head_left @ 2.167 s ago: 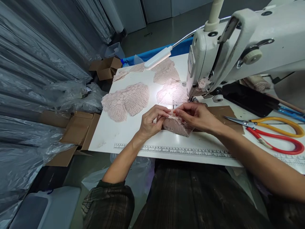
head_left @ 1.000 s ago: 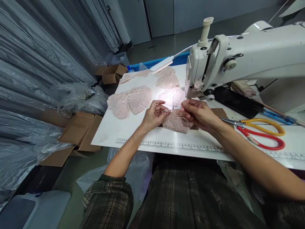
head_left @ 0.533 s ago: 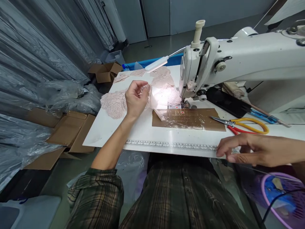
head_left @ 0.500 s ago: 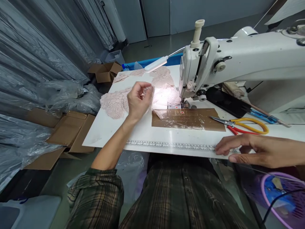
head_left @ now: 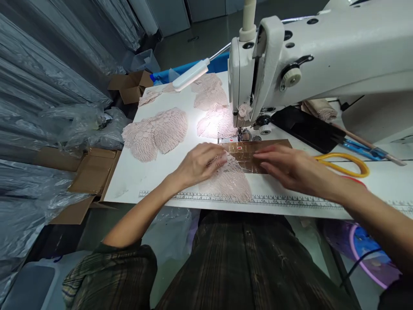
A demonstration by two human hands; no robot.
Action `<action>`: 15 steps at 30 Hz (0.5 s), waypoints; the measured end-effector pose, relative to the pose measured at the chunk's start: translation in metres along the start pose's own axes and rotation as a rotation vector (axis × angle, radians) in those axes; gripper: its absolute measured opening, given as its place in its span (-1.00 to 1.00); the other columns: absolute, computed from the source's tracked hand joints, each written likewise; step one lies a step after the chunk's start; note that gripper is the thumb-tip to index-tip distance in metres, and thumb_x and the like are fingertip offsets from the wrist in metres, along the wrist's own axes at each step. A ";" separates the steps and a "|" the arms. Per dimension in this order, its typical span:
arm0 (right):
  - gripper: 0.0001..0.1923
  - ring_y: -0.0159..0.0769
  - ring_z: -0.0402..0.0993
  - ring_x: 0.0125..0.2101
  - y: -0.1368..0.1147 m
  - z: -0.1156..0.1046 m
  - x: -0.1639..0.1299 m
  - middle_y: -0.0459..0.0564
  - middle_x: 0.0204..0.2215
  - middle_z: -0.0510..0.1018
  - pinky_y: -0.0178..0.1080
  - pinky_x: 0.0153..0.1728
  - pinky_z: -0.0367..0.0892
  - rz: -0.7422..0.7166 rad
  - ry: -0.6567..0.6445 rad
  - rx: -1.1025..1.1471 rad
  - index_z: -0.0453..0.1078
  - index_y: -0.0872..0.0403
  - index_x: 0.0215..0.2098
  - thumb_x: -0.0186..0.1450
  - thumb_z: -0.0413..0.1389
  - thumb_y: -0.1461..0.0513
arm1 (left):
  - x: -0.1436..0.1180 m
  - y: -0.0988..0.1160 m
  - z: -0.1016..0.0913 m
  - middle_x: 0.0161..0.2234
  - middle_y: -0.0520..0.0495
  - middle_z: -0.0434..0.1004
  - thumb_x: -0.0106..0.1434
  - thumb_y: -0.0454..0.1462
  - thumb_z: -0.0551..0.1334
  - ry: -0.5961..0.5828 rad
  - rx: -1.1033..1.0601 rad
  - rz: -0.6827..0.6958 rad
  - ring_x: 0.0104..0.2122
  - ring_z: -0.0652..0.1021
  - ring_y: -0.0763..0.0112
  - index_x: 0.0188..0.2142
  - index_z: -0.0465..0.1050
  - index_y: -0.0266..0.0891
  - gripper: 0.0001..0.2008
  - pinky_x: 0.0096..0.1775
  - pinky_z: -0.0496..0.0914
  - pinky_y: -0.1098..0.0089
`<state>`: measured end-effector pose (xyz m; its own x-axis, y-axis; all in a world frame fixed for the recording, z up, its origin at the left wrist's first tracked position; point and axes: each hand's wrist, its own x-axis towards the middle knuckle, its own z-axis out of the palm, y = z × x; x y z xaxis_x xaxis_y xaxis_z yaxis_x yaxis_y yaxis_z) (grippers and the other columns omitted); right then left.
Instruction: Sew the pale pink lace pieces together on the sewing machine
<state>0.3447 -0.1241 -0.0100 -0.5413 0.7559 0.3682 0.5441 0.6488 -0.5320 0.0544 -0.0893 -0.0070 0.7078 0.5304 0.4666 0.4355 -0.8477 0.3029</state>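
Pale pink lace leads the action: 1 fan-shaped, openwork pale pink lace piece (head_left: 230, 183) lies between the person's 2 bare hands, across the front of the smooth white table (head_left: 129, 185), over part of the printed black ruler scale (head_left: 274, 200). The left hand (head_left: 201, 162) has it, fingers and thumb pinched narrow on the upper left edge. And here's the right hand (head_left: 290, 168), palm down, fingers stretched long together, thumb set a little apart, over the glossy brown rectangular sheet (head_left: 247, 159); whether the fingertips touch it cannot be told. Just beyond stands the big white metal sewing machine (head_left: 309, 60), and beside its needle area a matching pink lace piece (head_left: 222, 125) glows under the slim white lamp (head_left: 191, 75). Out left, 1 double-scalloped pink lace piece (head_left: 171, 131) lies flat. At right, yellow-and-red-handled scissors (head_left: 365, 170) sit partly behind the right forearm.
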 end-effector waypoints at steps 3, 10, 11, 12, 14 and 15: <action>-0.58 -0.03 0.51 0.09 -0.013 0.021 -0.001 0.27 0.12 0.54 0.04 0.05 0.49 -0.143 -0.016 -0.052 0.40 0.22 0.22 0.47 0.00 0.21 | 0.004 -0.011 0.005 -0.05 -0.25 0.58 0.50 -0.15 0.13 -0.051 0.169 -0.246 -0.10 0.59 0.23 0.01 0.43 -0.33 -0.71 -0.11 0.54 0.19; -0.55 0.04 0.38 0.24 -0.020 0.050 -0.032 0.30 0.21 0.47 0.24 0.21 0.26 -0.364 -0.189 -0.113 0.37 0.28 0.23 0.49 -0.03 0.18 | 0.023 -0.050 0.021 -0.29 -0.08 0.50 0.48 0.08 0.05 -0.129 0.328 -0.251 -0.36 0.46 0.34 -0.24 0.35 -0.22 -0.58 -0.31 0.33 0.33; -0.56 0.04 0.37 0.24 -0.018 0.047 -0.031 0.31 0.21 0.47 0.23 0.21 0.26 -0.353 -0.197 -0.111 0.38 0.27 0.22 0.49 -0.03 0.18 | 0.025 -0.055 0.021 -0.27 -0.10 0.52 0.47 0.09 0.07 -0.101 0.365 -0.235 -0.34 0.47 0.32 -0.20 0.34 -0.23 -0.58 -0.29 0.33 0.32; -0.57 0.04 0.38 0.24 -0.017 0.044 -0.028 0.31 0.21 0.47 0.22 0.20 0.28 -0.339 -0.202 -0.106 0.39 0.25 0.21 0.49 -0.02 0.18 | 0.026 -0.058 0.020 -0.22 -0.13 0.54 0.46 0.09 0.09 -0.064 0.400 -0.220 -0.31 0.49 0.29 -0.15 0.34 -0.24 -0.58 -0.27 0.33 0.30; -0.59 0.04 0.43 0.18 -0.012 0.035 -0.017 0.32 0.17 0.50 0.18 0.13 0.37 -0.295 -0.196 -0.099 0.42 0.24 0.17 0.49 -0.03 0.18 | 0.026 -0.058 0.018 -0.11 -0.21 0.55 0.46 0.05 0.13 0.013 0.447 -0.188 -0.22 0.52 0.24 -0.06 0.33 -0.27 -0.60 -0.23 0.34 0.26; -0.60 0.03 0.47 0.14 -0.009 0.031 -0.009 0.31 0.13 0.53 0.15 0.08 0.42 -0.257 -0.180 -0.093 0.44 0.23 0.15 0.49 -0.03 0.19 | 0.025 -0.056 0.016 -0.07 -0.23 0.55 0.47 0.00 0.14 0.039 0.453 -0.165 -0.20 0.52 0.23 -0.05 0.33 -0.28 -0.64 -0.23 0.34 0.26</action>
<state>0.3248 -0.1400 -0.0323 -0.7687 0.5442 0.3361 0.4270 0.8278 -0.3638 0.0563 -0.0284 -0.0257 0.5911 0.6512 0.4759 0.7450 -0.6669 -0.0128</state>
